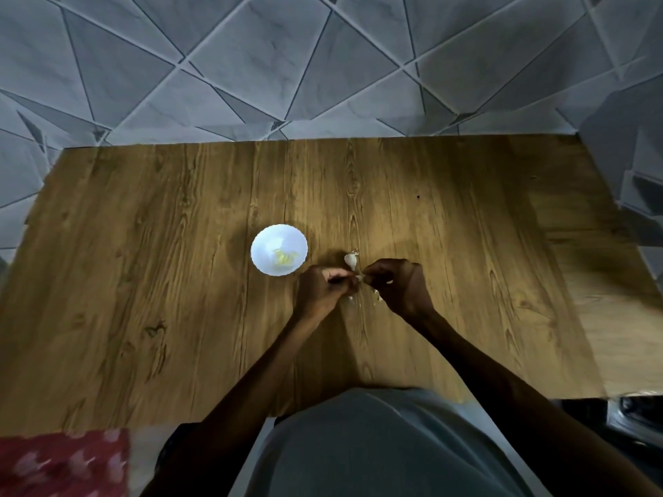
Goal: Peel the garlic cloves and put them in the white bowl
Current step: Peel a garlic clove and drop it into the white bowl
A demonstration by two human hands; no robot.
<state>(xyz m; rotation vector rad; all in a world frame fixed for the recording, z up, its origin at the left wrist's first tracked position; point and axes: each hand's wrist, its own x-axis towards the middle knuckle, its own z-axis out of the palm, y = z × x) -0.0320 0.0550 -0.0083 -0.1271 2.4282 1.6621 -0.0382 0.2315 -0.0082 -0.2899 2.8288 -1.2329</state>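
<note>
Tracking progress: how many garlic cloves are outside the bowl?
2: one loose clove on the table, one pinched clove between left hand and right hand; others may hide beneath.

- Table (172, 281): mid-brown wood grain, with darker knots and streaks.
- Wall tiles (251, 66): grey, faintly marbled, cut into triangles by dark lines.
- Bowl (263, 243): plain white.
- Peeled cloves (285, 259): yellow.
- Garlic clove (360, 278): off-white.
- Garlic piece (351, 260): off-white.
- Cloth (61, 464): red with blurred pink blotches.
- Shirt (376, 446): pale grey-blue.

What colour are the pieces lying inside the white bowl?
Yellow: the pieces lie in the white bowl, shown best in the head view.
</note>
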